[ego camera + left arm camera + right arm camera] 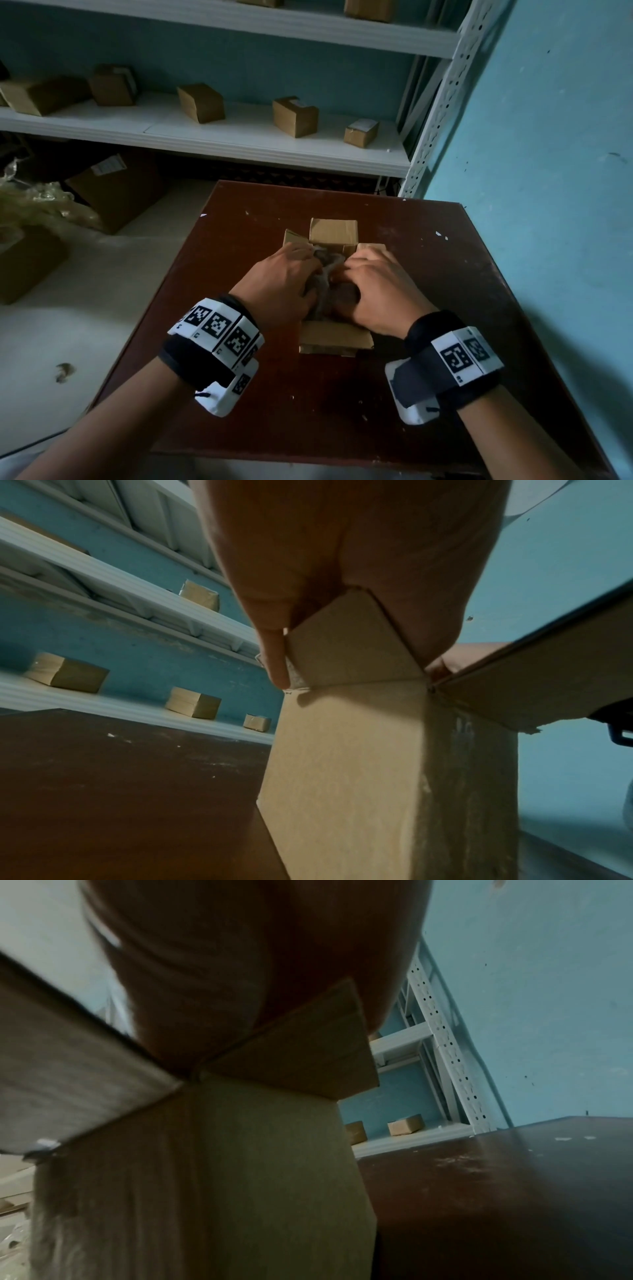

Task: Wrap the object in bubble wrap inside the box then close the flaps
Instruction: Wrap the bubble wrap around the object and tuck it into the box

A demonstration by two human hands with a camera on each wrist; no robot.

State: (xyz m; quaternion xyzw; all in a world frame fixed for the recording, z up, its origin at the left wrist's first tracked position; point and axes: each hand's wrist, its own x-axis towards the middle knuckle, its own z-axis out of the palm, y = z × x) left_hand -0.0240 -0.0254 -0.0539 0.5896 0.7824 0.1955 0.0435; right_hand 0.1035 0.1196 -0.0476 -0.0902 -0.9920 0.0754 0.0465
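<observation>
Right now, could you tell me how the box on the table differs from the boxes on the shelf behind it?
The box on the table is open, its flaps splayed outward; the boxes on the shelf look closed. The box on the table has both hands in it, left hand and right hand, working bubble wrap inside; the boxes on the shelf are untouched. It stands square, while several of the boxes on the shelf sit skewed or tilted. All are plain brown cardboard.

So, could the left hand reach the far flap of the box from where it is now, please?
Probably yes: the far flap stands open just beyond the left hand, with nothing between them, though that hand is busy pressing the bubble wrap into the box.
</observation>
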